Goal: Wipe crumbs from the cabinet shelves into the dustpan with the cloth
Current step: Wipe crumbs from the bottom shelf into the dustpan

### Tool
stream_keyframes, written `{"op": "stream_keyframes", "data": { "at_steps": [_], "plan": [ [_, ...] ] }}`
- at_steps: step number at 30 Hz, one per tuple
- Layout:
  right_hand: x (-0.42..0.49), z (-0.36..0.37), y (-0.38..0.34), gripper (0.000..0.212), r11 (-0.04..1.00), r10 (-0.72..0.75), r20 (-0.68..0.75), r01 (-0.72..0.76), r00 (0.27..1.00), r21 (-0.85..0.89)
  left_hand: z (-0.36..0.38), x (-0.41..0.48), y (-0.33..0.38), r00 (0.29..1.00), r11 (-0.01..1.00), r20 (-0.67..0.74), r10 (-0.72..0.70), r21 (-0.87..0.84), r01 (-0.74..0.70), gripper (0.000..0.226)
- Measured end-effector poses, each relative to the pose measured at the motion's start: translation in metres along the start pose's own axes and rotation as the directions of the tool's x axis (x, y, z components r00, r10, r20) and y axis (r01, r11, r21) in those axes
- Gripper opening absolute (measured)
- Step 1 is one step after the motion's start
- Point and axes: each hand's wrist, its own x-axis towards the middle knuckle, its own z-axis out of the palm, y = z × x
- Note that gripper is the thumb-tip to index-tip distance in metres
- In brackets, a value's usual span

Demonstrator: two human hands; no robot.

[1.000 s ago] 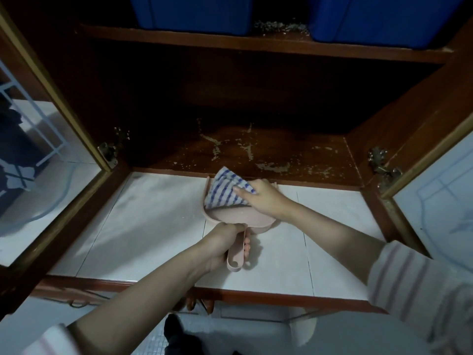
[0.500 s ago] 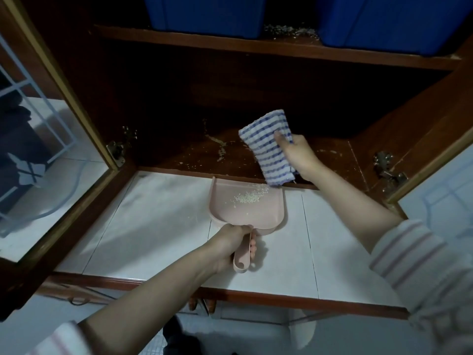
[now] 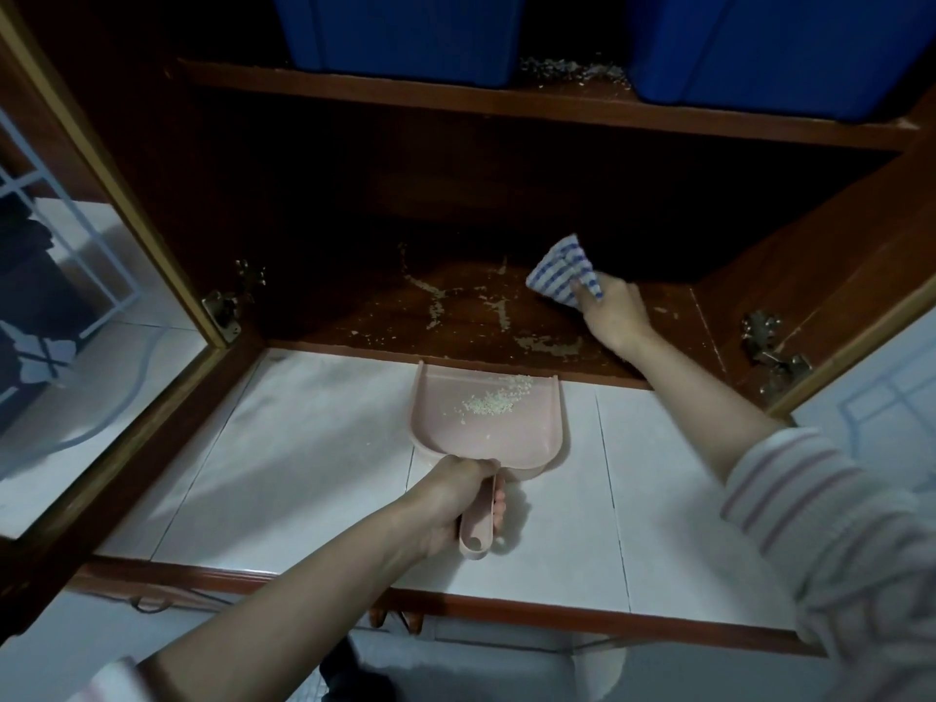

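Pointing its open mouth at the shelf (image 3: pixel 481 316), the dustpan (image 3: pixel 486 423) is gripped at its handle by the left hand (image 3: pixel 451 504). The cloth (image 3: pixel 562 271) is pinched by the outstretched right hand (image 3: pixel 615 311).

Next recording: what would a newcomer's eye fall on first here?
The pink dustpan, gripped by its handle in the left hand on the white tiled ledge, holds a heap of crumbs. Behind it, the right hand holds a blue-striped cloth over the dark lower shelf, right of pale crumb streaks. Two blue bins stand above.
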Motion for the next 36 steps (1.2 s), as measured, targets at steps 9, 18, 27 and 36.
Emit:
{"op": "stream_keyframes", "data": {
  "at_steps": [9,18,27,36],
  "plan": [
    [-0.034,0.059,-0.022,0.042,0.997,-0.022,0.313,0.045,0.95,-0.069,0.005,0.001,0.001,1.0,1.0,-0.013,0.0,-0.012,-0.001,0.028],
    [-0.043,0.034,-0.057,0.036,0.755,0.012,0.294,-0.201,0.956,0.624,0.005,0.0,0.0,1.0,1.0,0.002,0.005,-0.028,-0.005,0.024],
    [-0.034,0.026,-0.026,0.043,0.988,-0.015,0.213,-0.019,0.977,0.156,0.005,-0.001,-0.001,1.0,1.0,-0.013,0.015,-0.001,-0.015,0.03],
    [-0.041,0.026,-0.053,0.03,0.871,-0.009,0.292,-0.136,0.956,0.472,0.004,0.003,-0.004,1.0,1.0,0.011,0.001,-0.026,0.0,0.027]
  ]
}}
